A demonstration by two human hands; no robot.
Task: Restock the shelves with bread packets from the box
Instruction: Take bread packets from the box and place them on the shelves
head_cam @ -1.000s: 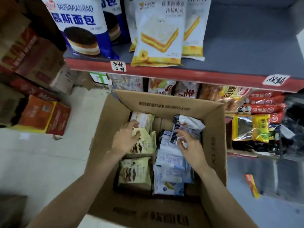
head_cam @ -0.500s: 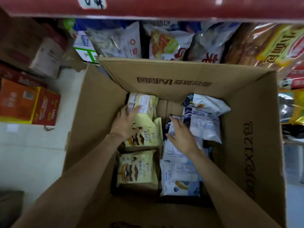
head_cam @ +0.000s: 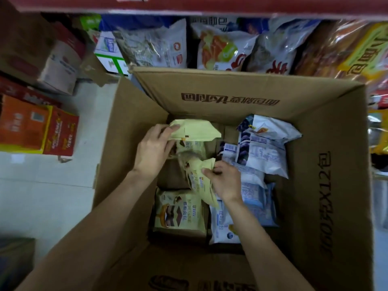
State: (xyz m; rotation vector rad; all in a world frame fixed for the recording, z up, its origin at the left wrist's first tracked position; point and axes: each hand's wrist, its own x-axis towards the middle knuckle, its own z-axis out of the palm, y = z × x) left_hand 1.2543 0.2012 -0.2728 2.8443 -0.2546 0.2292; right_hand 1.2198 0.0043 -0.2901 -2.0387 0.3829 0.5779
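Observation:
An open cardboard box stands on the floor below the red shelf edge. Inside lie yellow bread packets and blue-and-white bread packets. My left hand grips a yellow packet by its left end, lifted off the pile. My right hand pinches a second yellow packet, tilted on edge. A third yellow packet lies flat near the box's front.
The lower shelf behind the box holds several snack and bread bags. Orange and red cartons and brown cartons stand on the tiled floor at the left.
My left hand has lifted the far yellow packet. My right hand has moved left off the blue-and-white packets and taken the second yellow packet, turning it on edge. The camera has dipped closer.

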